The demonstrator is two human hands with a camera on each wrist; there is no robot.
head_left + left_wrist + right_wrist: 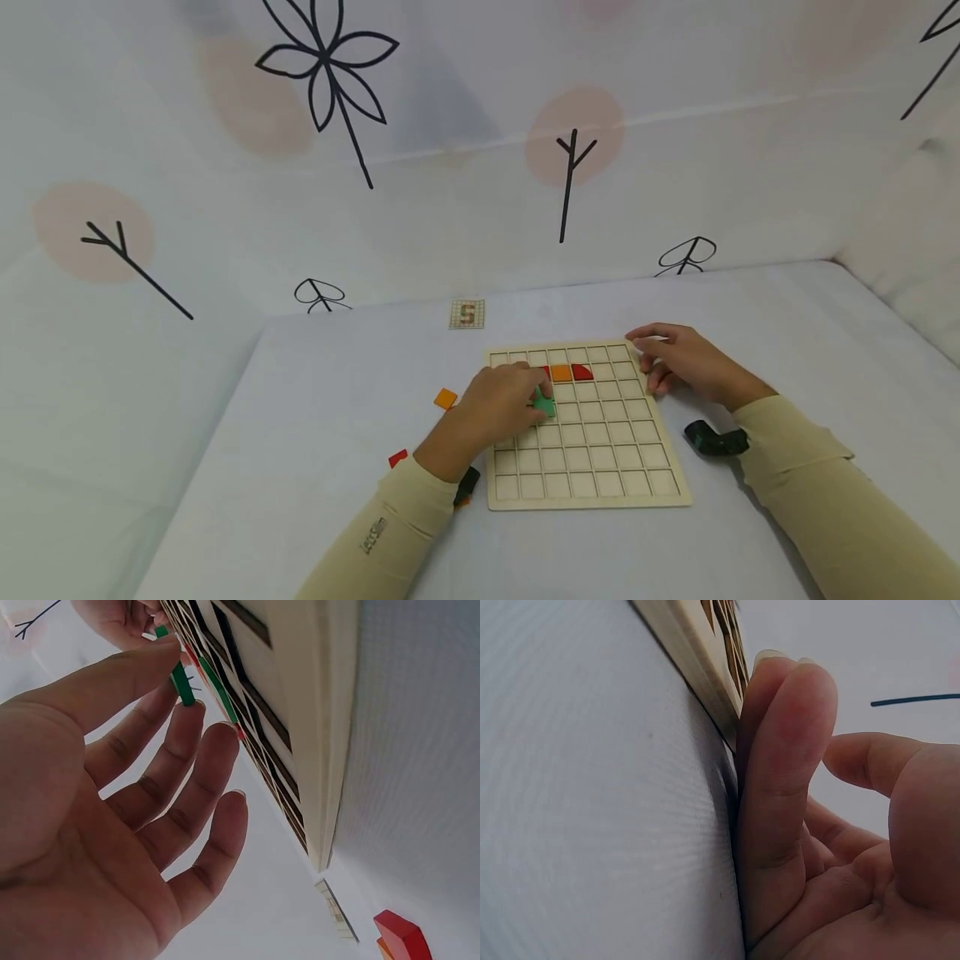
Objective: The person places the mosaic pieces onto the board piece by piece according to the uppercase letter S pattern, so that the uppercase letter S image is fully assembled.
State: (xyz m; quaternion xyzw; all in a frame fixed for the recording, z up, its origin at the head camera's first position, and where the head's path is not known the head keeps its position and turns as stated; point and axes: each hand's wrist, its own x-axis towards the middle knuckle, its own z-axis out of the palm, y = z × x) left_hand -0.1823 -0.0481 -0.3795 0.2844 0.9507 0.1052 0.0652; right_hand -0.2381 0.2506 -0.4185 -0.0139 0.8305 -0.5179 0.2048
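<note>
My left hand (501,403) is over the left part of a pale wooden grid board (588,497). Its thumb and a fingertip pinch a thin green tile (182,684), tilted on edge in the left wrist view. Another green tile (219,690) lies on the board. In an upper row sit an orange square tile (561,373) and a red quarter-round tile (582,372), with more red partly hidden by the left fingers. My right hand (686,358) rests at the board's upper right edge, fingers loosely bent, touching its side in the right wrist view.
Left of the board lie an orange tile (446,398) and a red tile (398,457); others are partly under the left arm. A small card (467,314) with a blocky S- or 5-like figure lies behind the board. A dark device (716,439) sits by the right wrist.
</note>
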